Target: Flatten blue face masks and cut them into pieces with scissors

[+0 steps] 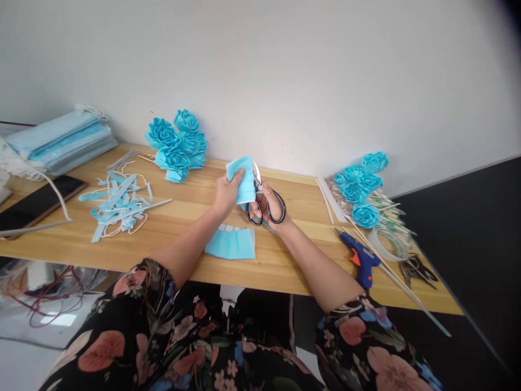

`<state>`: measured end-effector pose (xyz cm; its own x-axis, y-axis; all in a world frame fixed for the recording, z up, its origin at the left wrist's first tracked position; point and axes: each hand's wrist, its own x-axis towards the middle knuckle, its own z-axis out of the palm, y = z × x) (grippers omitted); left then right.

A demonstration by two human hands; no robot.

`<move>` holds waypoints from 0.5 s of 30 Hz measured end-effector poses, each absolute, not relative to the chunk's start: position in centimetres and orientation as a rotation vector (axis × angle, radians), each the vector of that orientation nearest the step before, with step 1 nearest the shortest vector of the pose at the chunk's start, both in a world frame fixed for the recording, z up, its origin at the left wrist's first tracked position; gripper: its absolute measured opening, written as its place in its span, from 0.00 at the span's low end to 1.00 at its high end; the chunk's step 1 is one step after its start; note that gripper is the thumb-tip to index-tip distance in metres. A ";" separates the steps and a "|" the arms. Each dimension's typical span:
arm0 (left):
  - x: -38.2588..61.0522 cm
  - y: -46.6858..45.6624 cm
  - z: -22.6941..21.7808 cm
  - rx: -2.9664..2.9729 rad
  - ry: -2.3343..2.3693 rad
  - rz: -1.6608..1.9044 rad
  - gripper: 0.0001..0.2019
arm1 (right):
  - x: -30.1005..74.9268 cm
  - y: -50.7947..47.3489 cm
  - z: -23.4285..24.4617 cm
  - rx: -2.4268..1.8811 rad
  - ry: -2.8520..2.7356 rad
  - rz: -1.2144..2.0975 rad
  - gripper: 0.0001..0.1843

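My left hand (226, 191) pinches a folded piece of light blue mask fabric (243, 179) and holds it upright above the wooden table (179, 217). My right hand (265, 205) has its fingers through the black handles of a pair of scissors (264, 202). The blades point up against the right edge of the fabric. Another blue fabric piece (231, 243) lies flat on the table just below my hands.
Blue fabric roses (177, 143) lie at the back, more roses on sticks (362, 187) at the right. A blue glue gun (360, 258), skewers and clear tubing sit right. Cut strips (120, 203), a phone (38, 202) and stacked masks (61, 141) lie left.
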<state>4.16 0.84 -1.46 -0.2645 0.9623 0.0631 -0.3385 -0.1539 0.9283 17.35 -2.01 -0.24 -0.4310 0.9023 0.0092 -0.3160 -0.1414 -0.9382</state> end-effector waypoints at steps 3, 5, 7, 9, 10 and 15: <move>4.1 0.8 -1.5 0.871 1.039 1.639 0.20 | 17.3 -2.0 -0.2 -0.744 -1.207 1.741 0.32; 4.1 0.8 -1.4 0.876 1.040 1.642 0.20 | 17.3 -2.0 -0.2 -0.756 -1.208 1.741 0.33; 4.2 0.7 -1.4 0.882 1.044 1.629 0.20 | 17.3 -2.1 0.0 -0.776 -1.208 1.725 0.33; 4.2 0.7 -1.3 0.880 1.043 1.610 0.20 | 17.3 -2.2 0.2 -0.793 -1.208 1.711 0.33; 4.2 0.7 -1.3 0.878 1.039 1.603 0.20 | 17.3 -2.2 0.3 -0.798 -1.209 1.709 0.33; 4.3 0.7 -1.3 0.878 1.023 1.597 0.20 | 17.3 -2.2 0.3 -0.790 -1.212 1.696 0.32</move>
<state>4.25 0.72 -1.34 -0.2321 0.9711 0.0551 -0.3556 -0.1374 0.9245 17.30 -2.24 0.30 -0.4092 0.9124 -0.0043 -0.2912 -0.1351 -0.9471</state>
